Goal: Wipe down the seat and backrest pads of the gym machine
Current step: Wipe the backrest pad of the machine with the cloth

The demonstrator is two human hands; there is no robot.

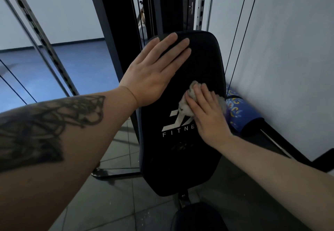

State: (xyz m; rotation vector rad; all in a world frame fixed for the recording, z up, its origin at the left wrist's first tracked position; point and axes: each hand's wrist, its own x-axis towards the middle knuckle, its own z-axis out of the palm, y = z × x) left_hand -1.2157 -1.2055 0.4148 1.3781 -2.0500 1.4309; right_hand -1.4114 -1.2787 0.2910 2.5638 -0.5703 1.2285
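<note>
Since the backrest runs long from its top edge down to the seat, I think my next wipe should go down that line. My right hand presses flat, fingers together, on the cloth near the right edge, halfway up. My left hand lies open, fingers a little apart, near the top left corner and holds nothing. The pad below the cloth is bare, so nothing blocks me. A blue roll sits just past the right edge.
</note>
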